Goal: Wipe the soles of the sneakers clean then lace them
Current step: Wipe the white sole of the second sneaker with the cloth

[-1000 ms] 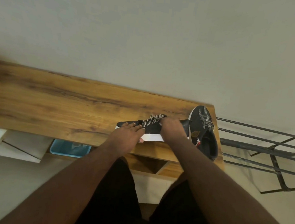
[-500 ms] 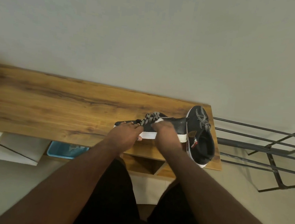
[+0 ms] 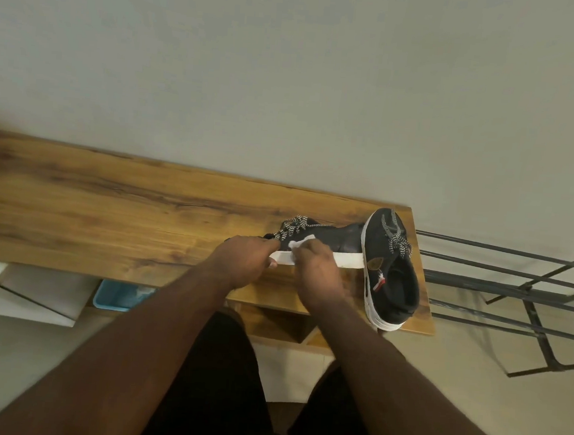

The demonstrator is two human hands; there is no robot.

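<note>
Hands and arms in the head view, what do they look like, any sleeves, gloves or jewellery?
Both forearms are bare: no sleeves reach into view. The left hand and right hand wear no gloves, and no watch, bracelet or ring shows. Below the arms the person wears dark, black-looking clothing over the lap.

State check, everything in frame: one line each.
left hand: holding the toe end of the near sneaker
right hand: pressing a white wipe to the sole
near sneaker: sideways, laced
far sneaker: upright at the table edge, laced
</note>
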